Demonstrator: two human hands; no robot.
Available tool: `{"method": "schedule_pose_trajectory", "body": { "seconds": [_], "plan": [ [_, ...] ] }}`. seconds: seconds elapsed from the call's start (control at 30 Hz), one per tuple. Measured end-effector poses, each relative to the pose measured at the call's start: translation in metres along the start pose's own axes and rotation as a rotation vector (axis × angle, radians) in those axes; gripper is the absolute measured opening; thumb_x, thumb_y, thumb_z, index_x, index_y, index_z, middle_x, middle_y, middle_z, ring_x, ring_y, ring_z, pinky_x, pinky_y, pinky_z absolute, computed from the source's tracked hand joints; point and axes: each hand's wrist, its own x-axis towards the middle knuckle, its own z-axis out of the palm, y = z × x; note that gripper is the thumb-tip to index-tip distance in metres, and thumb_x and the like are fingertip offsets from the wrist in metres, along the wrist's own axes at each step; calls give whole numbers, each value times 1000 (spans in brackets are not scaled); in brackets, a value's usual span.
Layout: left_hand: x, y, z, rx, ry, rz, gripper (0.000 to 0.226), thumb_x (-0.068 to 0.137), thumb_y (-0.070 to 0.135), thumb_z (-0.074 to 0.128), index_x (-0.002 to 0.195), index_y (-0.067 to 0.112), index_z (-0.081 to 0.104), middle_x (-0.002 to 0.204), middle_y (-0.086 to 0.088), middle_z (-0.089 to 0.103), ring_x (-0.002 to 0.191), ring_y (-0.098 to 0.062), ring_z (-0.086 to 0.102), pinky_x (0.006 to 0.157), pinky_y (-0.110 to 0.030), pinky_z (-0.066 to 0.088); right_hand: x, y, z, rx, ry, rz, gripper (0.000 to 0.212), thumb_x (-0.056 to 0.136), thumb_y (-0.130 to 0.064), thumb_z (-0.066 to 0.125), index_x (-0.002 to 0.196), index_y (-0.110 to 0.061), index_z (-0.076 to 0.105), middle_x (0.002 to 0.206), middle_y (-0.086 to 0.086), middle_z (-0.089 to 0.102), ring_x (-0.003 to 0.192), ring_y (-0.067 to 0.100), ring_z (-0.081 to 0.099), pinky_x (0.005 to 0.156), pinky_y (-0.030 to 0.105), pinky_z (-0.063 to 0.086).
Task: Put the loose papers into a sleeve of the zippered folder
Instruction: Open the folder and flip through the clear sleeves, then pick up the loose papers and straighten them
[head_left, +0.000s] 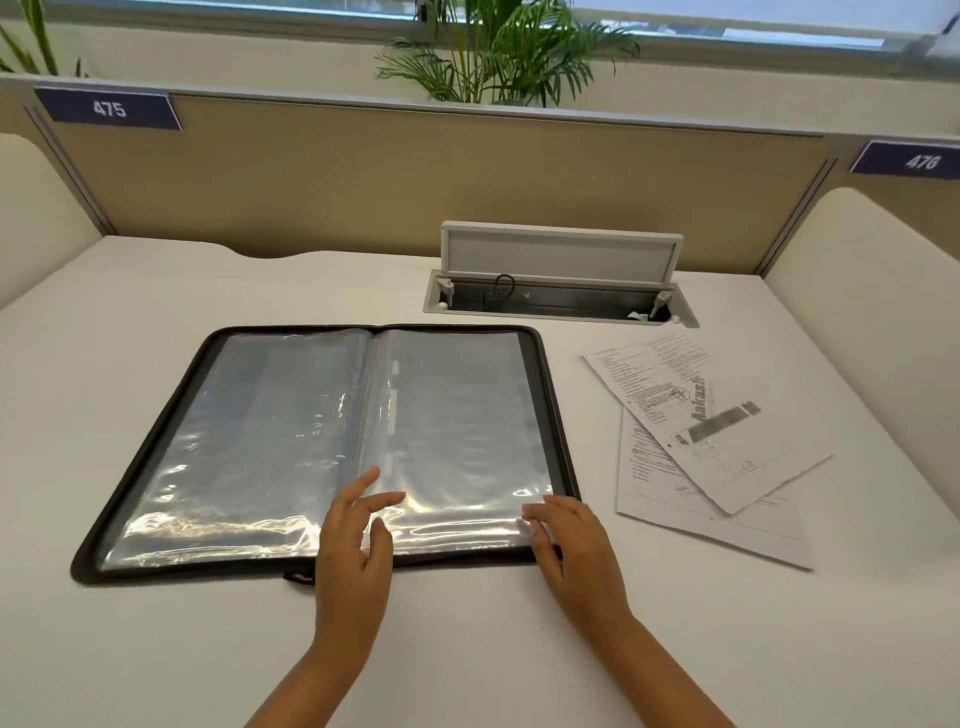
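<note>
The black zippered folder (171, 415) lies open flat on the white desk, its clear plastic sleeves (457, 415) showing on both sides. Two loose printed papers (696, 426) lie overlapped to the right of the folder, apart from it. My left hand (358, 540) rests at the near edge of the folder by the spine, fingers spread over the right sleeve's lower left corner. My right hand (566, 540) touches the lower right corner of the same sleeve with its fingertips; whether it pinches the plastic I cannot tell.
An open cable box (561, 280) with a raised lid sits in the desk behind the papers. A beige partition (363, 182) with number plates 475 and 476 closes the back. Cream side panels stand left and right. A plant is behind the partition.
</note>
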Motion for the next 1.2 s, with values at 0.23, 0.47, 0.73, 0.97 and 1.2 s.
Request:
{"method": "schedule_pose_trajectory", "body": {
  "seconds": [0.23, 0.47, 0.73, 0.97, 1.2],
  "plan": [
    [-15, 20, 42, -32, -107, -10, 41, 88, -5, 44, 103, 30, 59, 123, 25, 49, 116, 7, 42, 76, -3, 39, -4, 34, -53, -95, 46, 332, 35, 93, -37, 39, 112, -19, 61, 136, 3, 48, 129, 21, 38, 109, 41, 31],
    [-24, 47, 104, -48, -288, -26, 45, 88, -2, 46, 106, 40, 50, 124, 15, 49, 119, -6, 45, 91, -33, 45, -12, 90, -94, -347, -124, 638, 49, 95, -48, 29, 136, -24, 39, 154, 1, 22, 144, 22, 8, 117, 48, 1],
    [-31, 58, 174, 31, -530, -61, 31, 92, 6, 45, 114, 27, 48, 128, 11, 42, 119, -6, 41, 93, -9, 31, -19, 128, -120, -364, -99, 738, 57, 93, -51, 31, 141, -19, 31, 154, 3, 22, 144, 22, 9, 116, 50, 2],
    [-28, 49, 219, 450, -717, 231, 49, 95, 26, 39, 142, 18, 27, 154, 4, 15, 143, -13, 6, 111, -22, 5, 5, 179, -155, -342, -55, 786, 57, 93, -39, 45, 142, -13, 29, 154, 8, 22, 143, 29, 13, 114, 55, 9],
    [-26, 40, 230, 659, -748, 368, 46, 95, 36, 36, 137, 19, 35, 146, 2, 36, 132, -17, 30, 108, -26, 24, 29, 188, -163, -333, -165, 698, 48, 96, -44, 37, 138, -21, 32, 120, 2, 63, 123, 20, 50, 113, 52, -5]
  ]
}}
